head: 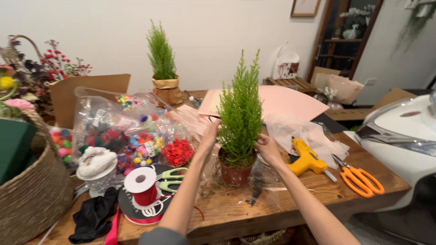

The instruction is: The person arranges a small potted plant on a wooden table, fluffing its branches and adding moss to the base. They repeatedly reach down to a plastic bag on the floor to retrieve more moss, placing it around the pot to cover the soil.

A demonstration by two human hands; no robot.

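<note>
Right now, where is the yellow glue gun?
In the head view, the yellow glue gun lies on the wooden table, right of the small potted tree, just beyond the right hand, with orange scissors further right.

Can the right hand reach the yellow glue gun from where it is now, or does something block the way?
Probably yes. The right hand rests at the small potted tree, and the yellow glue gun lies just beside it on the wooden table, with only loose clear wrap nearby.
</note>
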